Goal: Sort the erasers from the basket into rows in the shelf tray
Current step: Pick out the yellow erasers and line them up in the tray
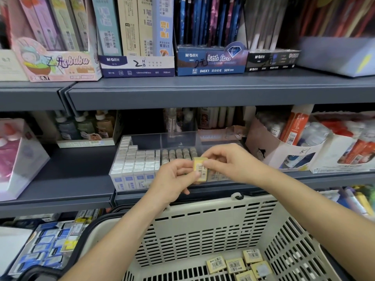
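Both hands hold pale yellow erasers [200, 169] with barcode labels in front of the clear shelf tray [178, 138]. My left hand [174, 179] grips them from the left, and my right hand [227, 163] pinches the top one from the right. White erasers [136, 161] fill the tray's left rows, and grey ones [178, 154] stand in its middle. Below, the cream basket [203, 226] holds several loose yellow erasers [239, 264] at its bottom right.
The tray sits on a grey middle shelf [77, 175], between a pink box [18, 157] on the left and cartons of correction tape and glue [304, 147] on the right. Pencil-lead display boxes [138, 63] line the shelf above. Packets [50, 246] lie lower left.
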`<state>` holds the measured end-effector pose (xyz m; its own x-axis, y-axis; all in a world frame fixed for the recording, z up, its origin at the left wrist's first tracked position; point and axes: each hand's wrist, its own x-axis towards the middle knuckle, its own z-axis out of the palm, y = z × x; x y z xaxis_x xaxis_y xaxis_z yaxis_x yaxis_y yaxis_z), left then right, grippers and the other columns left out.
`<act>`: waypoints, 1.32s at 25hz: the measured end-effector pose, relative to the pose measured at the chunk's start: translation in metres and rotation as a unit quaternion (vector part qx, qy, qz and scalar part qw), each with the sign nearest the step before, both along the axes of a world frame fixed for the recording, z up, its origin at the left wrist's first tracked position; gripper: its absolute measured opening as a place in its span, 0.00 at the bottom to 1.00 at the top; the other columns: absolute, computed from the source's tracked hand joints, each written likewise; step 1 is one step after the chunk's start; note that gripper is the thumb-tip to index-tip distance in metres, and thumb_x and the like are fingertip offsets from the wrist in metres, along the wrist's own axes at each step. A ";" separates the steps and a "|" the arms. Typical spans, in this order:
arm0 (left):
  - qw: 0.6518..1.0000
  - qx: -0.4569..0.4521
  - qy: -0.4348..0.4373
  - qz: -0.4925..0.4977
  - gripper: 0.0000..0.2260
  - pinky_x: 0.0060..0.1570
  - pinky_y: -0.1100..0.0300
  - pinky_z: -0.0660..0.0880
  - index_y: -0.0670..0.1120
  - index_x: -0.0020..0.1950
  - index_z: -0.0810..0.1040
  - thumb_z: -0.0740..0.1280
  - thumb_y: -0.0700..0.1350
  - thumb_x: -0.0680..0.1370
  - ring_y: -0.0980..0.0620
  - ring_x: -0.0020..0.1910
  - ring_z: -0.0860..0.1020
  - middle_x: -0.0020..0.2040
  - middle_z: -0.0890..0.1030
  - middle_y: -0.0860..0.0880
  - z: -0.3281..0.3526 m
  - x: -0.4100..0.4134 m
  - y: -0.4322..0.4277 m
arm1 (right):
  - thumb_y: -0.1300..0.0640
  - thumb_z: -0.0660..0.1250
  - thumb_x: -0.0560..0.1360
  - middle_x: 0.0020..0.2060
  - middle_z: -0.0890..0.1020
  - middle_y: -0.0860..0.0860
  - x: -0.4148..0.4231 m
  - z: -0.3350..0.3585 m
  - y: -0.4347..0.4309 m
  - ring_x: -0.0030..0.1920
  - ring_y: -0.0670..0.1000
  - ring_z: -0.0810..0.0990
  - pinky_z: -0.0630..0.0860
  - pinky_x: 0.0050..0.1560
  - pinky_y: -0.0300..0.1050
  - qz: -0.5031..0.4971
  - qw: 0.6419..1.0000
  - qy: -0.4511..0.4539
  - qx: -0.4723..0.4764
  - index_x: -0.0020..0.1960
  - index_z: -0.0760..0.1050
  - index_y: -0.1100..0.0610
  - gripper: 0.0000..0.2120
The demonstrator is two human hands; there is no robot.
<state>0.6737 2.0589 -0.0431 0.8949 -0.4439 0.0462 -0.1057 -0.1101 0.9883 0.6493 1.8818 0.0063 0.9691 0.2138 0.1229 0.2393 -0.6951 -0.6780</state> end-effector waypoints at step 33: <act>0.961 0.254 -0.037 -0.106 0.04 0.50 0.62 0.74 0.49 0.49 0.76 0.67 0.42 0.76 0.53 0.46 0.77 0.45 0.79 0.53 -0.100 -0.086 -0.016 | 0.42 0.64 0.73 0.54 0.76 0.39 -0.157 -0.051 -0.056 0.53 0.36 0.74 0.71 0.53 0.31 0.093 0.942 0.221 -0.235 0.65 0.68 0.42 0.20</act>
<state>0.5873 2.0429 -0.1426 0.7847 -0.5974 -0.1655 -0.2461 -0.5453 0.8013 0.4920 1.8255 -0.0443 0.8437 0.3149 -0.4348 0.1523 -0.9170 -0.3685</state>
